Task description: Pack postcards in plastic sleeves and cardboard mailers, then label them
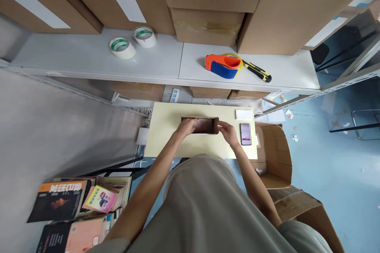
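A dark brown, narrow, box-like thing (204, 125) with an open top lies lengthwise on the pale yellow table (166, 142). At its left end is my left hand (186, 127), with the fingers curled over the edge and the thumb side towards the inside. My right hand (228, 132) pinches the raised flap or wall at the right end. What lies inside the brown thing is too dark to make out. To the right of my right hand, a phone (246, 134) with a lit screen lies on the table, below a small white box or card (244, 115).
Behind the table, a grey shelf (160, 61) carries two tape rolls (122, 48), an orange and blue tape dispenser (222, 66), a yellow and black cutter knife (257, 72) and large cardboard boxes (208, 25). Open cartons (274, 154) stand right; books (59, 201) lie lower left.
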A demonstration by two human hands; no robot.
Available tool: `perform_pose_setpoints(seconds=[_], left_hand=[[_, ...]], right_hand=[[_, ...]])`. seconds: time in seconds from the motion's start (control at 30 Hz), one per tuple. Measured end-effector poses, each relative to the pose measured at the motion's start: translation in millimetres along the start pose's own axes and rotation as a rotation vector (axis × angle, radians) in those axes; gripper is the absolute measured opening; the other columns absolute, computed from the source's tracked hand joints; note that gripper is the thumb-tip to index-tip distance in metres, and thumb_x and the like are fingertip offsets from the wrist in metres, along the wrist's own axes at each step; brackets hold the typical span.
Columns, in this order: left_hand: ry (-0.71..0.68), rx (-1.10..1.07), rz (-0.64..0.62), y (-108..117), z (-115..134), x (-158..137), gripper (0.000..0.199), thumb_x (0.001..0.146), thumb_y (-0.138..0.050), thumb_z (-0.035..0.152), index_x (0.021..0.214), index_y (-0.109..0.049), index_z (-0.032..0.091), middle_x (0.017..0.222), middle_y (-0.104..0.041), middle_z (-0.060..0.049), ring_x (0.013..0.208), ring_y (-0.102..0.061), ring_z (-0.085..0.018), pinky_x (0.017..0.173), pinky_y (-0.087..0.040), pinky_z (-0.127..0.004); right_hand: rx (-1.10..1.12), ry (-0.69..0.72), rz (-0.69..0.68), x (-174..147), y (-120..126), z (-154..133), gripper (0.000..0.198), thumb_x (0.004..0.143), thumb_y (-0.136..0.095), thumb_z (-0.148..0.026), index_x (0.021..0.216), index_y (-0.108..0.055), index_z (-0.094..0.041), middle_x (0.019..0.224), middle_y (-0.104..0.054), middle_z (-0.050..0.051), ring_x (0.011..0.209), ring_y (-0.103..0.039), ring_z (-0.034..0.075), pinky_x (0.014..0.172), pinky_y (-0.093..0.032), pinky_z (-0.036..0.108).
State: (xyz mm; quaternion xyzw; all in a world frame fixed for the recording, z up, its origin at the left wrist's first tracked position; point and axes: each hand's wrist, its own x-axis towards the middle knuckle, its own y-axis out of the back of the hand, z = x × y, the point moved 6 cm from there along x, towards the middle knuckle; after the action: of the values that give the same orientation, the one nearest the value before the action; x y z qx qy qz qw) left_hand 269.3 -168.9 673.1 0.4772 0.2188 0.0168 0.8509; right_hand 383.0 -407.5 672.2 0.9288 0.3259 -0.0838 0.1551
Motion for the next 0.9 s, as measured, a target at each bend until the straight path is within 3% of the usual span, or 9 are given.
perform_pose_setpoints(seconds=[0.2, 0.33, 0.47, 0.63, 0.83, 0.9], left_hand=[[-0.054, -0.038, 0.172, 15, -10, -42, 0.078, 0.087, -0.079, 0.013, 0.161, -0.057, 0.026, 0.164, -0.058, -0.012, 0.147, -0.062, -0.033, 0.124, -0.052, -0.042], [-0.059, -0.058, 0.182, 16, -5, -56, 0.088, 0.088, -0.08, 0.014, 0.168, -0.046, 0.025, 0.18, -0.038, -0.013, 0.157, -0.052, -0.036, 0.127, -0.049, -0.046], [-0.067, -0.051, 0.25, 26, 2, -62, 0.092, 0.089, -0.084, 0.023, 0.17, -0.042, 0.023, 0.186, -0.024, -0.015, 0.161, -0.044, -0.04, 0.13, -0.045, -0.049], [-0.085, -0.051, 0.289, 36, -13, -68, 0.092, 0.089, -0.086, 0.037, 0.169, -0.044, 0.021, 0.173, -0.049, -0.017, 0.162, -0.04, -0.041, 0.132, -0.038, -0.055], [-0.054, -0.043, 0.228, 18, -37, -72, 0.062, 0.097, -0.071, 0.024, 0.159, -0.06, 0.02, 0.149, -0.07, -0.017, 0.147, -0.055, -0.038, 0.123, -0.046, -0.051], [-0.028, -0.063, 0.237, 12, -41, -71, 0.055, 0.101, -0.067, 0.025, 0.156, -0.063, 0.019, 0.144, -0.073, -0.017, 0.141, -0.058, -0.037, 0.121, -0.048, -0.051]], right_hand=[[-0.021, -0.041, 0.089, -6, 22, 7, 0.042, 0.088, -0.073, -0.046, 0.12, -0.078, -0.02, 0.128, -0.083, 0.017, 0.104, -0.083, 0.03, 0.098, -0.067, 0.048], [-0.053, -0.011, -0.007, -2, -6, 5, 0.039, 0.086, -0.071, -0.04, 0.118, -0.08, -0.02, 0.128, -0.084, 0.013, 0.099, -0.083, 0.028, 0.092, -0.067, 0.044], [-0.131, -0.038, -0.121, 6, -41, 4, 0.037, 0.088, -0.07, -0.036, 0.12, -0.081, -0.021, 0.11, -0.087, 0.008, 0.106, -0.082, 0.029, 0.094, -0.066, 0.042], [-0.226, -0.021, -0.089, 10, -43, 4, 0.034, 0.095, -0.068, -0.046, 0.114, -0.08, -0.022, 0.115, -0.086, 0.012, 0.104, -0.081, 0.029, 0.096, -0.065, 0.042], [-0.218, 0.001, 0.076, 0, -17, 9, 0.076, 0.094, -0.067, -0.067, 0.151, -0.063, -0.016, 0.125, -0.079, 0.019, 0.101, -0.08, 0.03, 0.084, -0.069, 0.044], [-0.238, 0.033, 0.063, -1, -18, 10, 0.076, 0.09, -0.072, -0.067, 0.149, -0.067, -0.019, 0.131, -0.075, 0.019, 0.103, -0.079, 0.029, 0.085, -0.07, 0.044]])
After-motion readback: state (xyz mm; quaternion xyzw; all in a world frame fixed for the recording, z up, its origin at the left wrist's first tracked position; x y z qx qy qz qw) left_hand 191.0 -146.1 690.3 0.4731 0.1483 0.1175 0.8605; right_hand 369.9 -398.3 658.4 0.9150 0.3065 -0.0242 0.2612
